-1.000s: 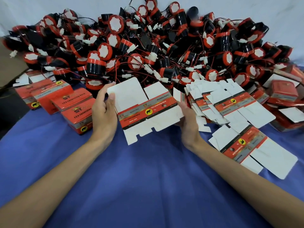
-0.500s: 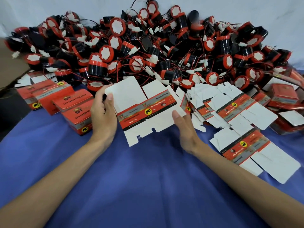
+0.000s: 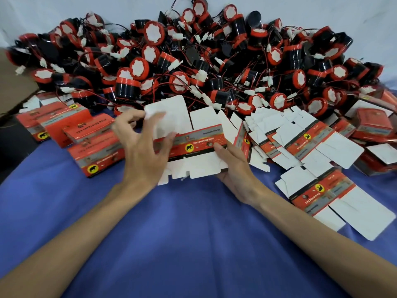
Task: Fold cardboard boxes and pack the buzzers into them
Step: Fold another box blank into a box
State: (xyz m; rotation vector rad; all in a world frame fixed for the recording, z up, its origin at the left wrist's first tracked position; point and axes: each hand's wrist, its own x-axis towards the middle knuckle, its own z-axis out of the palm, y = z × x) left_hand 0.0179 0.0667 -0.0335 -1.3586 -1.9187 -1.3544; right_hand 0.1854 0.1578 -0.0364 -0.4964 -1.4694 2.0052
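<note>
A flat unfolded cardboard box (image 3: 202, 145), white with a red printed band, is held just above the blue cloth in front of the buzzer pile. My left hand (image 3: 141, 147) is over its left part, spread fingers curled at the large white flap and thumb on the red band. My right hand (image 3: 234, 168) grips the box's lower right edge, thumb on top and fingers underneath. A big heap of black and red buzzers (image 3: 193, 72) with red wires and white plugs fills the back.
Several folded red boxes (image 3: 75, 130) lie at the left. A fanned stack of flat boxes (image 3: 300, 138) lies at the right, with one more flat box (image 3: 322, 194) nearer me. Blue cloth (image 3: 182, 244) covers the table. A brown carton edge (image 3: 12, 87) is at far left.
My left hand moved from the box's left edge onto its face, fingers now spread at the top flap. My right hand slid under the lower right edge. The box tilted flatter.
</note>
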